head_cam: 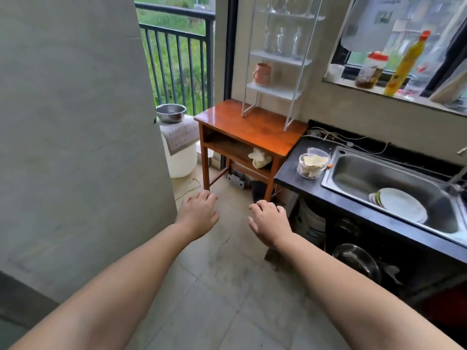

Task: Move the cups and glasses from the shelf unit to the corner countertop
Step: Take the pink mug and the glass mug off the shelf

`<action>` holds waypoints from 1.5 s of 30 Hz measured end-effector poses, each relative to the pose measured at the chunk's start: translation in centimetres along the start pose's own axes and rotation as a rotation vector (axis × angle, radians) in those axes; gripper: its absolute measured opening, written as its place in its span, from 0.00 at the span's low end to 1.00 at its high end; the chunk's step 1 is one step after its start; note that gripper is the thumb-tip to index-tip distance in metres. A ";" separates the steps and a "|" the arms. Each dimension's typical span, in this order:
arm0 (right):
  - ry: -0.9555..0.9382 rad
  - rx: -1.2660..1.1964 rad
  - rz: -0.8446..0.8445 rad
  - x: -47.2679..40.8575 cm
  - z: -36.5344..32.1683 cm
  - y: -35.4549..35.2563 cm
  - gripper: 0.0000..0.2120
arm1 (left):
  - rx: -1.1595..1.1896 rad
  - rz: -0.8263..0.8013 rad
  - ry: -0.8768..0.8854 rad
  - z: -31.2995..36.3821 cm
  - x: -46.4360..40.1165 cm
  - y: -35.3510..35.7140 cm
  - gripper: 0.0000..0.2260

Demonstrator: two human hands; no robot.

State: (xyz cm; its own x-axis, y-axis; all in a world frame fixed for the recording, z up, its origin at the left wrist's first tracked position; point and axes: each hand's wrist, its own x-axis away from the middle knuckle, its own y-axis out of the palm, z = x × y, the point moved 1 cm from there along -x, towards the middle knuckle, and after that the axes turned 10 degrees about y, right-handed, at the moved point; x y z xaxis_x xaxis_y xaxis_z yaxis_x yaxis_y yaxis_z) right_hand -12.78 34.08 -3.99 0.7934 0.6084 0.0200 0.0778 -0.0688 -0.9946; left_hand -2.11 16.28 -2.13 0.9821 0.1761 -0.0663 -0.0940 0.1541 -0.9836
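Note:
A white wire shelf unit point(275, 90) stands on a brown wooden table point(255, 127) in the far corner. A terracotta mug point(262, 74) sits on its lowest shelf. Clear glass bottles or glasses point(283, 42) stand on the middle shelf, and stemmed glasses point(290, 6) fill the top shelf. The black countertop point(288, 173) runs from the table to the right. My left hand point(199, 213) and my right hand point(269, 223) are stretched forward over the floor, well short of the shelf, fingers loosely curled and holding nothing.
A steel sink point(394, 183) holding white plates point(401, 205) is set in the counter. Plastic tubs of food point(312, 165) stand near the counter's left end. A grey wall point(75, 135) is on my left. A metal bowl point(171, 112) rests on a white drum by the balcony railing.

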 end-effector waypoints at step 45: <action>0.440 -0.546 0.824 -66.9 12.4 -19.2 0.20 | 0.586 0.150 0.217 -15.6 -76.6 -3.4 0.30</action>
State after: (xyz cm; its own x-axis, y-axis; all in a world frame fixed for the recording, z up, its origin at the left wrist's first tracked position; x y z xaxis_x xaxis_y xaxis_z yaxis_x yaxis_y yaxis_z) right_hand -74.87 4.50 12.49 0.8634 -0.1159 -0.4911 -0.4065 -0.7364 -0.5408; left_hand -74.46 -12.90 3.70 0.9563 0.0460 -0.2887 -0.2461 0.6593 -0.7105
